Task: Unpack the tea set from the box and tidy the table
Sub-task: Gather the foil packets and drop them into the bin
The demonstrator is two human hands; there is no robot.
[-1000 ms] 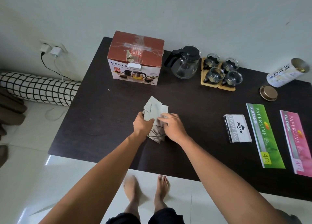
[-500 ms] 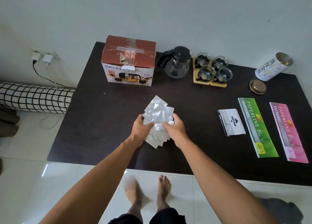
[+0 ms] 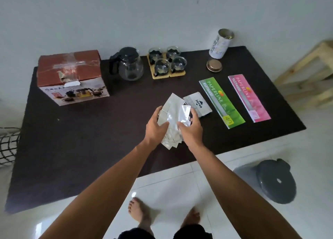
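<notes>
Silvery sachets (image 3: 173, 120) held between my left hand (image 3: 156, 126) & right hand (image 3: 191, 129) above tabletop (image 3: 90, 139) front edge; I'd square the stack w/ both thumbs, keep grip snug.

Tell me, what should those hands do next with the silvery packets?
Probably carry the silver packets, bunched between left hand and right hand, toward the open tin, whose lid lies beside it.
</notes>
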